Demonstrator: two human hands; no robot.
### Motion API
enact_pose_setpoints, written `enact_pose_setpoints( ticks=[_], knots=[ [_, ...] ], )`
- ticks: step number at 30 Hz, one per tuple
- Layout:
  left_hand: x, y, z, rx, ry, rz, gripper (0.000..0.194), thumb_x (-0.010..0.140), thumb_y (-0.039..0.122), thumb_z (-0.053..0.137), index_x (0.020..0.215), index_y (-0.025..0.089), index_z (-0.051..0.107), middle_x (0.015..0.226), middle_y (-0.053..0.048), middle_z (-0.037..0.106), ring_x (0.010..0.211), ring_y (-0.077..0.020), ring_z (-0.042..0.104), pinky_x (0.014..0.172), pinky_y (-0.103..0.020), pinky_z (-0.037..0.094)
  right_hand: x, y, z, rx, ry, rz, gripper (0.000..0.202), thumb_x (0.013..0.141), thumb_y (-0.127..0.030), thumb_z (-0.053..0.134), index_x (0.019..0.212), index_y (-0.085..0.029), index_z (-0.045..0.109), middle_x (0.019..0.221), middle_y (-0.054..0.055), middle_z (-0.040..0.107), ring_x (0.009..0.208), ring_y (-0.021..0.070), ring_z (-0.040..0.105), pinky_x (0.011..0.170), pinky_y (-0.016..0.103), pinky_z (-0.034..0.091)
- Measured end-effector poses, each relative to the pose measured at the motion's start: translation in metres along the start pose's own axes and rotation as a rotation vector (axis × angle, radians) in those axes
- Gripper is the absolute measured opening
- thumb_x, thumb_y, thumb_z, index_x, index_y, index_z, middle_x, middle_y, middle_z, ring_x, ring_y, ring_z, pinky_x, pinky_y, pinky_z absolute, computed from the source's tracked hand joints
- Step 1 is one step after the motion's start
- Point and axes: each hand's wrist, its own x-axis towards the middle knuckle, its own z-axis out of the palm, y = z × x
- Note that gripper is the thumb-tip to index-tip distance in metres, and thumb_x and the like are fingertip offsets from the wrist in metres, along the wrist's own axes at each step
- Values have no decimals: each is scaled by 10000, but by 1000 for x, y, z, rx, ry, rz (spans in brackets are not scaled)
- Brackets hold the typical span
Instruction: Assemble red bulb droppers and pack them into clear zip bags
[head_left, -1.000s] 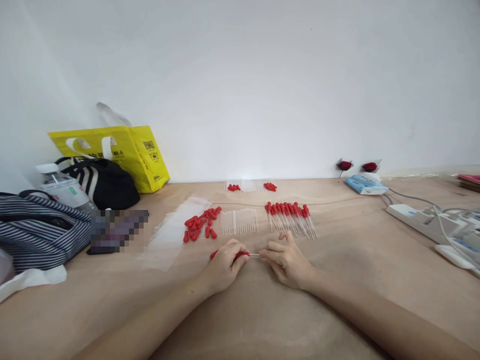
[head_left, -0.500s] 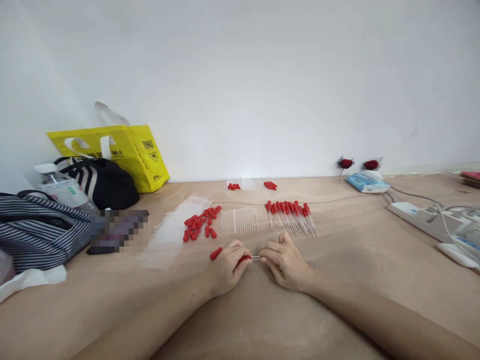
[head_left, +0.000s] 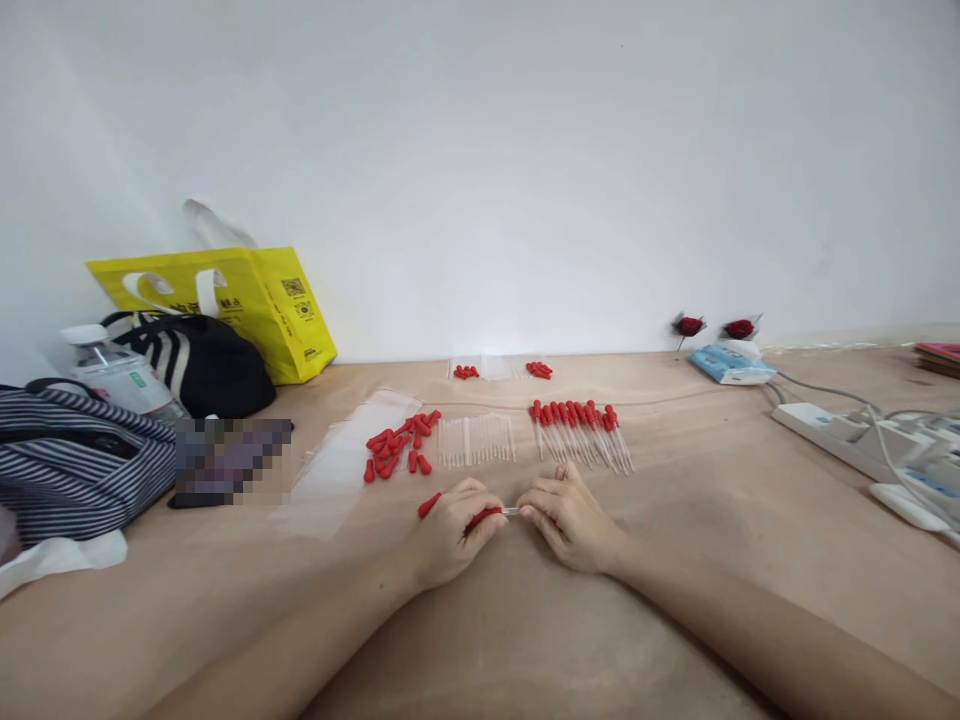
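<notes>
My left hand [head_left: 459,535] is closed on a red rubber dropper bulb [head_left: 484,517]. Another red bulb [head_left: 429,505] shows at the far side of that hand. A clear glass tube [head_left: 511,511] runs from the held bulb to my right hand [head_left: 568,522], whose fingers pinch it; its far end is hidden. Beyond my left hand lies a pile of loose red bulbs [head_left: 394,445]. A row of bare glass tubes [head_left: 476,440] sits in the middle. To its right, several droppers with red bulbs fitted [head_left: 577,425] lie side by side.
Clear plastic bags [head_left: 349,455] lie left of the bulbs. Against the wall are packed droppers [head_left: 495,368]. On the left stand a yellow bag [head_left: 289,320], a bottle [head_left: 120,370] and a striped bag [head_left: 90,455]. Tissues [head_left: 731,364] and a power strip [head_left: 840,440] are at right.
Less of the glass tube shows between my hands, and my right hand sits slightly closer to the left. The rest lies as before, apart from a slight shift of the view.
</notes>
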Motion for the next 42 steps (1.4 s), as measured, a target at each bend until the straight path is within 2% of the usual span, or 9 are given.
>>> enact_pose_setpoints(
  ticks=[11, 19, 24, 26, 29, 31, 34, 38, 42],
  knots=[
    [-4, -3, 3, -1, -21, 120, 210, 870, 194, 389, 820, 142, 587, 729, -62, 584, 771, -174, 473, 690, -282, 415, -2, 0, 5, 46, 38, -63, 262, 891, -215, 331, 853, -172, 587, 697, 21, 594, 665, 123, 480, 668, 291, 234],
    [-1, -2, 2, 34, 49, 34, 209, 869, 227, 394, 817, 151, 581, 729, -55, 592, 751, -170, 492, 698, -294, 409, 0, 1, 0, 13, -12, -79, 251, 895, -214, 328, 986, -182, 559, 789, 37, 576, 733, 133, 478, 689, 278, 270],
    [-2, -4, -5, 160, 71, -15, 190, 816, 261, 491, 983, 196, 556, 878, -49, 603, 877, -200, 504, 806, -351, 367, -5, 3, -4, -199, 79, -72, 206, 845, -202, 414, 923, -204, 605, 738, 37, 564, 723, 155, 465, 670, 307, 242],
    [-4, -5, -12, 265, 106, -105, 309, 765, 297, 553, 1060, 216, 508, 984, -56, 562, 942, -227, 480, 849, -389, 341, -6, 12, -5, -243, 144, 29, 199, 829, -186, 424, 893, -194, 612, 751, 45, 574, 721, 159, 475, 651, 304, 247],
    [-8, -7, -29, 369, 133, -311, 308, 686, 337, 604, 945, 196, 514, 955, -54, 497, 910, -239, 477, 790, -379, 380, -3, 37, -12, -260, 290, 333, 222, 818, -167, 397, 868, -170, 613, 775, 63, 583, 705, 164, 499, 638, 291, 290],
    [-12, -10, -39, 378, 89, -440, 282, 656, 350, 607, 854, 180, 502, 904, -43, 460, 845, -221, 494, 711, -333, 407, 2, 59, -19, -253, 334, 526, 249, 813, -159, 371, 867, -145, 613, 803, 86, 589, 722, 172, 519, 651, 283, 330],
    [-16, -14, -49, 369, -31, -555, 263, 656, 354, 589, 822, 183, 477, 881, -35, 459, 792, -205, 513, 663, -302, 398, 10, 85, -28, -270, 278, 743, 253, 807, -157, 365, 878, -122, 606, 834, 110, 606, 773, 182, 543, 662, 262, 350],
    [-18, -18, -52, 325, -103, -563, 133, 732, 279, 498, 802, 195, 422, 825, -15, 509, 706, -174, 532, 620, -273, 377, 18, 100, -28, -293, 219, 839, 230, 795, -153, 389, 911, -116, 584, 864, 116, 625, 802, 187, 560, 637, 244, 346],
    [-15, -20, -46, 242, -86, -543, 85, 769, 203, 432, 833, 201, 377, 681, 27, 522, 633, -155, 540, 579, -251, 366, 22, 100, -21, -316, 180, 871, 203, 777, -156, 413, 861, -146, 598, 836, 99, 635, 787, 192, 573, 620, 252, 337]
  ],
)
